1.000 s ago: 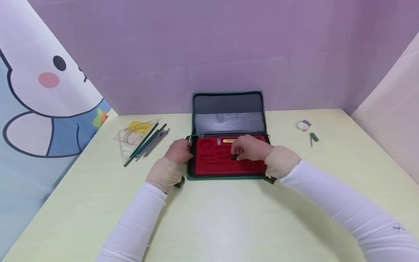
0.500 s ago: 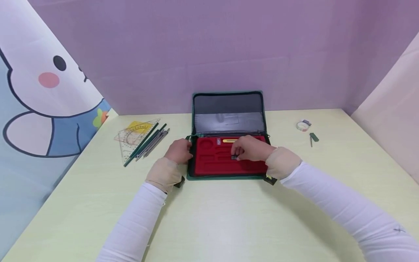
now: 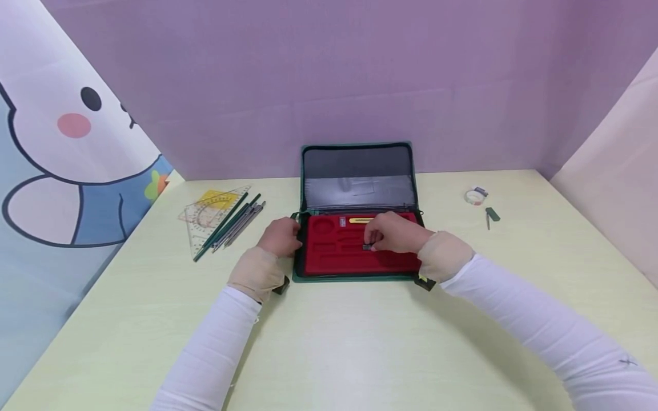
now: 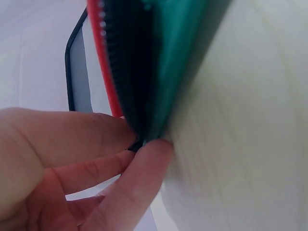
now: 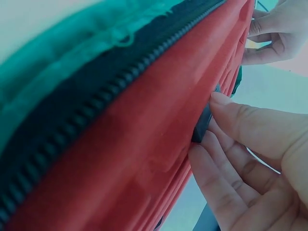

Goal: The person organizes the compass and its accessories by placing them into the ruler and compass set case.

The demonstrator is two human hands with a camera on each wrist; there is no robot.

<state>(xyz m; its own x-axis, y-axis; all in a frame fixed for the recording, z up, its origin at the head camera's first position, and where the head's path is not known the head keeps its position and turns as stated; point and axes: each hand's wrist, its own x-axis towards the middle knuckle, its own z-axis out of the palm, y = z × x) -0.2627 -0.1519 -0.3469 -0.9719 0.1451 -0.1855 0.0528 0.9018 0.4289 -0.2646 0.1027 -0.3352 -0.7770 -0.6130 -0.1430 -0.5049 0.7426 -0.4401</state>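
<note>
A green zip case [image 3: 354,278] lies unfolded on the table, its dark lid standing up behind a red moulded tray [image 3: 329,265]. My left hand [image 3: 280,237] pinches the case's left edge between thumb and fingers; the left wrist view shows the green fabric and black zipper [image 4: 115,57] there. Over the tray, my right hand [image 3: 393,233] holds a small black block [image 5: 204,124] between thumb and fingertips, down against the red surface. A yellow slim strip [image 3: 358,220] and a small silvery piece [image 3: 342,221] sit in the tray's back row, the strip partly behind the right hand.
To the left lie clear set squares and a protractor [image 3: 197,222], with green pencils [image 3: 223,228] and silver drawing tools [image 3: 244,222] over them. At the right are a roll of tape [image 3: 474,197], a small eraser-like block [image 3: 481,191] and a green-headed small tool [image 3: 492,214].
The right hand shifts very slightly, and the black block under its fingertips shows at a slightly different tilt. My left hand stays at the case's edge.
</note>
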